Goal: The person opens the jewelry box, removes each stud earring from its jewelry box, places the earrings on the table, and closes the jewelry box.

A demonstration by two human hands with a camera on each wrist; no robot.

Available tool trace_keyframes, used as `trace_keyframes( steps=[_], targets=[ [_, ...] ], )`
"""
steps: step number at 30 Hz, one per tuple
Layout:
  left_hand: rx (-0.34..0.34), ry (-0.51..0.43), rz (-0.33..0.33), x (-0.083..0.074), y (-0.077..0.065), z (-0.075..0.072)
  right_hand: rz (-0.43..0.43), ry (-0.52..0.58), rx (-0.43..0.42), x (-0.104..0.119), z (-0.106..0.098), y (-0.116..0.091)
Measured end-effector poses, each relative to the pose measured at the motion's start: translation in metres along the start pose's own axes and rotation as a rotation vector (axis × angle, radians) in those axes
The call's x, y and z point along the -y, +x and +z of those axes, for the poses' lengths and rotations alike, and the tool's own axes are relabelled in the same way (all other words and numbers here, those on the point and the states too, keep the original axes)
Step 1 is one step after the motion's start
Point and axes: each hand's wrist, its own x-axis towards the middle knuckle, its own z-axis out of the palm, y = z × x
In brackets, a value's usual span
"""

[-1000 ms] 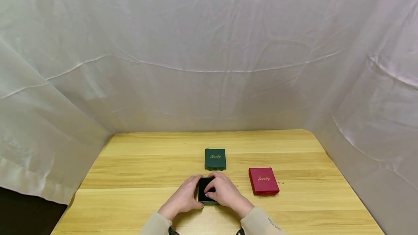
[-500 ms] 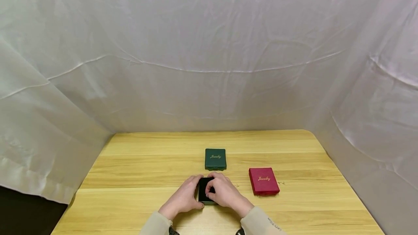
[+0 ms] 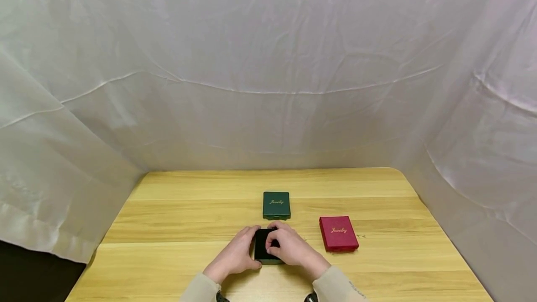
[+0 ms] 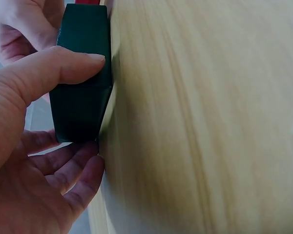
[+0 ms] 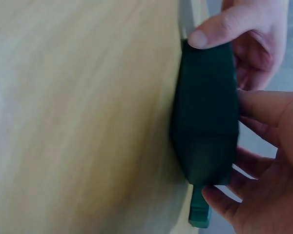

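An uncovered dark green jewelry box point(image 3: 261, 246) with a black inside sits on the table near its front edge. My left hand point(image 3: 238, 251) grips it from the left, thumb on the near side point(image 4: 83, 92) and fingers round the far end. From the right, my right hand point(image 3: 289, 245) reaches over it, some fingers curled round the far right corner. Right thumb and index finger are bent together over the black inside; whatever lies between their tips is hidden. In the right wrist view the box's side point(image 5: 205, 97) shows between both hands.
Behind the box lies a green lid point(image 3: 276, 205) lettered "Jewelry". A red jewelry box point(image 3: 339, 233) with the same lettering lies to the right. The wooden table point(image 3: 176, 213) is enclosed by pale curtains point(image 3: 268, 120) at the back and sides.
Right thumb and index finger have shifted slightly over the black inside; a small light spot at their tips no longer shows. The left hand keeps its grip, and the box stays put.
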Motion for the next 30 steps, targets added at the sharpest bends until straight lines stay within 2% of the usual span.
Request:
trace_keyframes(
  steps=[6, 11, 18, 30],
  targets=[
    [-0.01, 0.001, -0.001, 0.001, 0.0, 0.0, 0.022, 0.088, 0.004, -0.007, -0.013, -0.001],
    [-0.022, -0.007, -0.009, 0.0, -0.002, -0.001, 0.06, 0.1, -0.059, -0.016, -0.025, -0.002],
    [-0.017, -0.008, -0.019, -0.001, -0.002, 0.0, 0.097, 0.03, -0.129, -0.031, -0.04, -0.006],
    [0.0, -0.007, -0.037, -0.001, -0.001, 0.002, 0.178, -0.089, -0.141, -0.049, -0.045, -0.015]
  ],
)
